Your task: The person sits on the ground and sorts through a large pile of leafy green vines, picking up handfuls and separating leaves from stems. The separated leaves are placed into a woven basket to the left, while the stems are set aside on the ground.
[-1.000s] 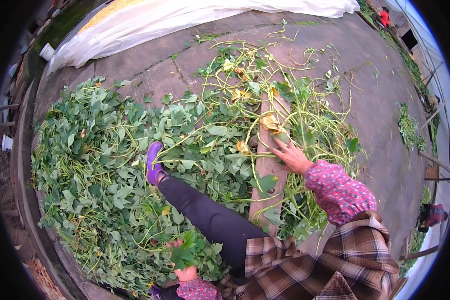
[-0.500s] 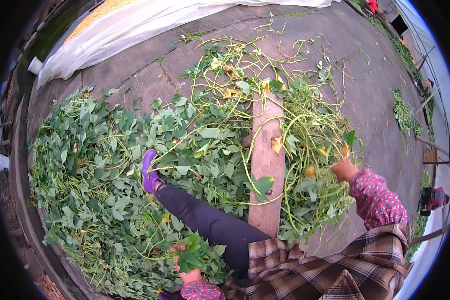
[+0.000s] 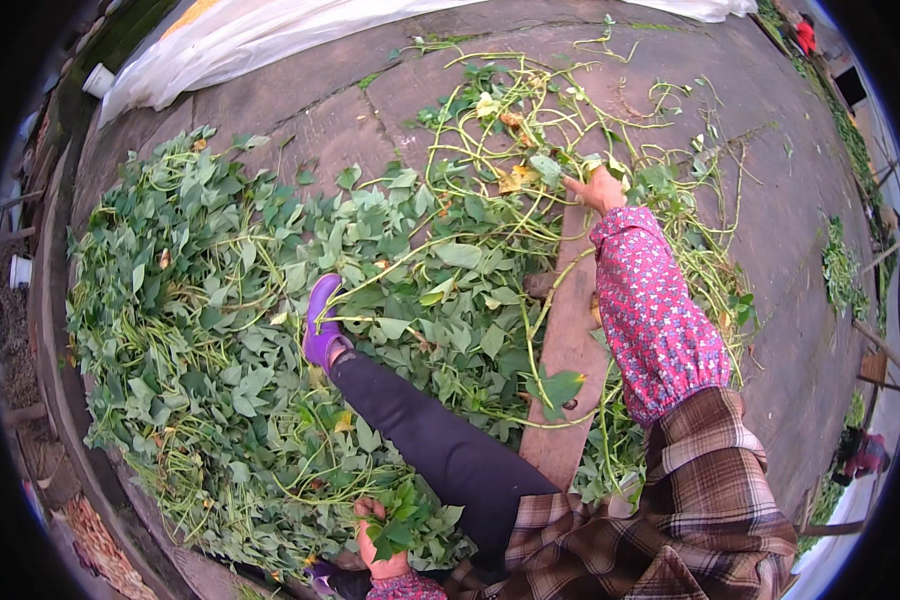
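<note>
At the lower edge my left hand (image 3: 370, 532) is closed round a bunch of green leafy vine tips (image 3: 402, 516). My right hand (image 3: 600, 190) reaches to the far end of a wooden board (image 3: 568, 345), over long pale-green vine stems (image 3: 480, 150) with some yellowed leaves. One finger stretches out to the left; the others are partly hidden, and nothing shows gripped. A big heap of leafy vines (image 3: 190, 290) covers the left and middle. More stems (image 3: 715, 260) lie right of the board, partly behind my right sleeve.
My leg in a purple shoe (image 3: 322, 325) stretches across the heap. White sheeting (image 3: 220, 65) lies on the concrete floor (image 3: 310, 110) at the back. A white bucket (image 3: 99, 80) stands far left. More greenery (image 3: 842, 265) and a person (image 3: 863, 455) are at the right edge.
My right hand has moved from the stems right of the board, up and left to the board's far end. My left hand keeps its bunch. The view has shifted slightly.
</note>
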Action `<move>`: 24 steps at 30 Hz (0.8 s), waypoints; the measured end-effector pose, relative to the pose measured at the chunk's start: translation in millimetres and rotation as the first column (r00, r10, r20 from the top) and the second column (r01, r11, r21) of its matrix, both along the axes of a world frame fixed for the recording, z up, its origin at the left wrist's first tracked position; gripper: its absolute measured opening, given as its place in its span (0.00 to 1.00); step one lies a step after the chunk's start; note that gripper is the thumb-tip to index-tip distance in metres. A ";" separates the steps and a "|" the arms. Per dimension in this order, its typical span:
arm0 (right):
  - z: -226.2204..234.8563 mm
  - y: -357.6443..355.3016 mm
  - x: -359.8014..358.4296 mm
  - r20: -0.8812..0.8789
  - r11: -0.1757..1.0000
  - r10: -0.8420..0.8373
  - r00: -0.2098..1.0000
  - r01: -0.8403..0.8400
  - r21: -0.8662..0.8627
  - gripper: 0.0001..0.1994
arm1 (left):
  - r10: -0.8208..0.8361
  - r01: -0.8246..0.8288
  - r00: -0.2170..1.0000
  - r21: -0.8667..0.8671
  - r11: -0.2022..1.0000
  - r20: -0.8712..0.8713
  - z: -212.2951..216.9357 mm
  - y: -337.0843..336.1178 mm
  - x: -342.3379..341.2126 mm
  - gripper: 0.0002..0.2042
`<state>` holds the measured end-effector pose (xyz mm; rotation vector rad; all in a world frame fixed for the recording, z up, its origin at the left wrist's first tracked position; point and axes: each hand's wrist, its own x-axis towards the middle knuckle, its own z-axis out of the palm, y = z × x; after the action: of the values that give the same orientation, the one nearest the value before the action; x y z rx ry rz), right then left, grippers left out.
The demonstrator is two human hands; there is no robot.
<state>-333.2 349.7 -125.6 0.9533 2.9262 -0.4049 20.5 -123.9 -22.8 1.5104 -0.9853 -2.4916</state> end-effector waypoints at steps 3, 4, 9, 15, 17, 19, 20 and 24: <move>-10.0 -16.0 13.0 -0.063 0.989 0.116 0.991 -0.122 -0.084 0.31 | -0.076 0.076 0.997 -0.011 0.997 -0.028 1.7 2.4 4.1 0.08; -9.4 -14.9 20.8 -0.183 0.968 0.161 0.970 -0.191 -0.161 0.30 | -0.086 0.086 0.996 -0.016 0.996 -0.027 -0.9 2.4 5.8 0.08; 28.0 -38.0 102.8 -0.510 0.756 0.492 0.706 -0.637 -0.153 0.27 | -0.216 0.211 0.975 -0.098 0.973 -0.048 -0.4 2.1 11.0 0.10; 65.2 -22.3 268.0 -0.249 0.585 0.657 0.712 -0.690 -0.426 0.26 | -0.354 0.352 0.922 -0.043 0.935 -0.154 1.5 11.1 10.4 0.08; 61.7 -7.1 313.7 -0.138 0.619 0.677 0.723 -0.660 -0.426 0.28 | -0.430 0.420 0.892 -0.101 0.902 -0.135 8.4 14.6 11.6 0.07; 54.0 2.8 343.7 -0.179 0.637 0.653 0.736 -0.662 -0.395 0.28 | -0.431 0.423 0.887 -0.086 0.902 -0.166 8.0 13.0 18.4 0.07; 51.6 10.2 354.2 -0.172 0.654 0.633 0.755 -0.641 -0.402 0.28 | -0.418 0.405 0.899 -0.111 0.907 -0.132 9.4 16.4 18.2 0.07; 63.9 15.5 356.9 0.101 0.694 0.704 0.703 -0.650 -0.308 0.29 | -0.467 0.456 0.875 -0.105 0.884 -0.127 10.1 11.5 25.9 0.07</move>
<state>23.8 365.3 -61.7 -0.1582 2.6696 -0.5531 46.4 -112.4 -12.7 1.1474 -1.5450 -2.7806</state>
